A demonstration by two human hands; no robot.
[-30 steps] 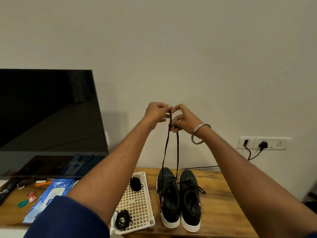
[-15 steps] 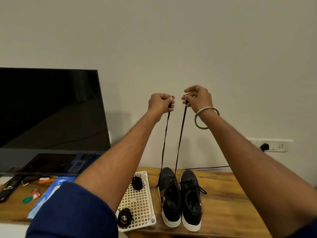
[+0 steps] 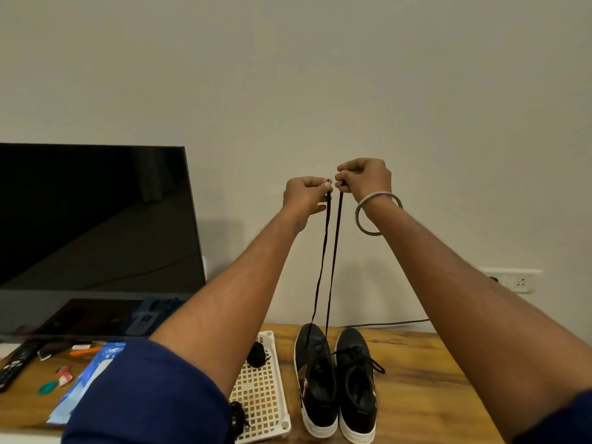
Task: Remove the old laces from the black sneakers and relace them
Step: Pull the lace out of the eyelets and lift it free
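Two black sneakers with white soles stand side by side on the wooden table [image 3: 426,379]. The left sneaker [image 3: 315,379] has a black lace [image 3: 330,267] threaded at its front, and both lace ends run straight up. My left hand [image 3: 306,193] pinches one end and my right hand [image 3: 363,177] pinches the other, held high and close together in front of the wall. The right sneaker [image 3: 357,386] is fully laced with a bow.
A white perforated tray [image 3: 262,389] left of the shoes holds two coiled black laces. A dark TV screen [image 3: 93,216] stands at the left, with a remote [image 3: 14,366], a blue packet and small items on the table. A wall socket [image 3: 519,282] is at the right.
My hands, spread apart half a second ago, have come back close together while still holding the lace ends high above the left sneaker.
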